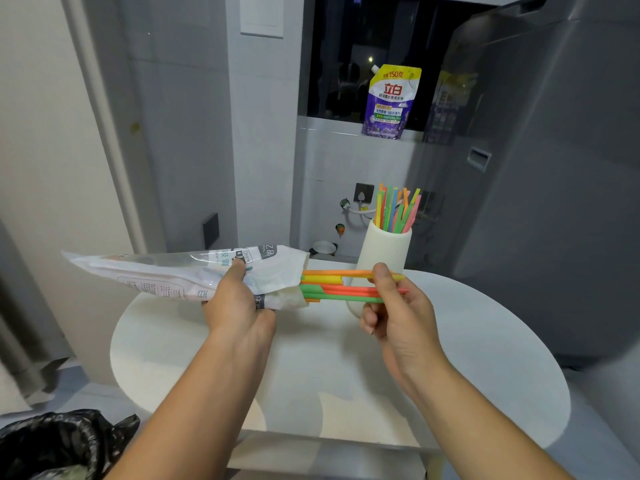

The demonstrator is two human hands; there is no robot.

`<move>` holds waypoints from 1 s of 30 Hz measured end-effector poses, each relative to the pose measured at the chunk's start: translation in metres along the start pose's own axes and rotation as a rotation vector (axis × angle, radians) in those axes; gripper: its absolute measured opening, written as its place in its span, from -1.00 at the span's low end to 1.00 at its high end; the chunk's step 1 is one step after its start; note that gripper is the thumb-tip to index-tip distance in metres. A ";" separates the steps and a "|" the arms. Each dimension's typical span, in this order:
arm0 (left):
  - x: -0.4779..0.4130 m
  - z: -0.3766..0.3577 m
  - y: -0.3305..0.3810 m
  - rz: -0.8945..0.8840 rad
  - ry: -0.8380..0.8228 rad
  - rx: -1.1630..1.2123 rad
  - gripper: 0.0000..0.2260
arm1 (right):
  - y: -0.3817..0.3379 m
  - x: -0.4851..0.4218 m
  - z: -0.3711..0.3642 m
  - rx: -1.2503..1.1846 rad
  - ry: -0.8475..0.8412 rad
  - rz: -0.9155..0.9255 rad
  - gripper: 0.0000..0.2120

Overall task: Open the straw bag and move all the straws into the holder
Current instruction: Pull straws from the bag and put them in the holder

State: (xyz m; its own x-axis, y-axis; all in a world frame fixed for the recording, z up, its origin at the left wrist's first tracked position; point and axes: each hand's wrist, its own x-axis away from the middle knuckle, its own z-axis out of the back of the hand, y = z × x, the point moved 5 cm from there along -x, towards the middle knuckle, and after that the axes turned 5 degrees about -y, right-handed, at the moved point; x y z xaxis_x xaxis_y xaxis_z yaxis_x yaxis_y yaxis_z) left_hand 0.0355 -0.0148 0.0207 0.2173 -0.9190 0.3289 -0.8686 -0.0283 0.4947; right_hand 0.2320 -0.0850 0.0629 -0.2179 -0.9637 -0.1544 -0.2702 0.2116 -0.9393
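Observation:
My left hand (239, 299) grips the plastic straw bag (180, 271), held level above the white round table (311, 368), its open mouth pointing right. A bundle of orange, yellow and green straws (343, 287) sticks out of that mouth. My right hand (394, 306) pinches the far ends of these straws between thumb and fingers. Behind the bundle stands the cream holder (384, 247) at the table's far edge, with several coloured straws (398, 209) upright in it.
A purple detergent pouch (391, 102) leans on the window ledge. A grey appliance (554, 168) rises at the right, close to the table. A black rubbish bag (59, 445) sits at the lower left. A small pot (323, 248) lies on the floor behind the table.

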 end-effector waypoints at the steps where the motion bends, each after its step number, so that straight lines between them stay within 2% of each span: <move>1: 0.001 0.000 0.000 0.003 -0.003 0.002 -0.66 | 0.003 0.000 -0.001 -0.004 0.010 0.011 -0.60; 6: 0.001 0.001 -0.003 0.019 0.002 0.015 -0.63 | 0.019 0.007 -0.010 0.142 0.015 -0.021 -0.51; 9: 0.004 0.000 -0.012 0.049 -0.017 0.008 -0.63 | 0.019 0.006 -0.020 0.108 -0.014 -0.059 -0.43; 10: 0.005 0.000 -0.016 0.060 -0.020 0.008 -0.63 | 0.016 0.005 -0.022 0.114 -0.010 -0.050 -0.45; 13: 0.009 -0.001 -0.023 0.097 -0.015 0.003 -0.66 | 0.011 0.003 -0.021 0.141 0.031 -0.022 -0.65; 16: 0.012 -0.003 -0.027 0.147 -0.018 0.009 -0.67 | 0.011 0.001 -0.019 0.138 0.074 -0.016 -0.65; 30: 0.005 -0.004 -0.013 0.132 -0.001 0.028 -0.67 | -0.009 -0.008 -0.011 -0.405 0.093 -0.136 -0.59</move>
State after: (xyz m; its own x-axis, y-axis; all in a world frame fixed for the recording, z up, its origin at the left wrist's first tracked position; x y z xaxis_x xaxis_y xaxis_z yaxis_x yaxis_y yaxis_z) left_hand 0.0494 -0.0173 0.0193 0.1004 -0.9158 0.3890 -0.9015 0.0817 0.4250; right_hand 0.2255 -0.0777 0.0763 -0.2334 -0.9724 0.0075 -0.6439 0.1487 -0.7505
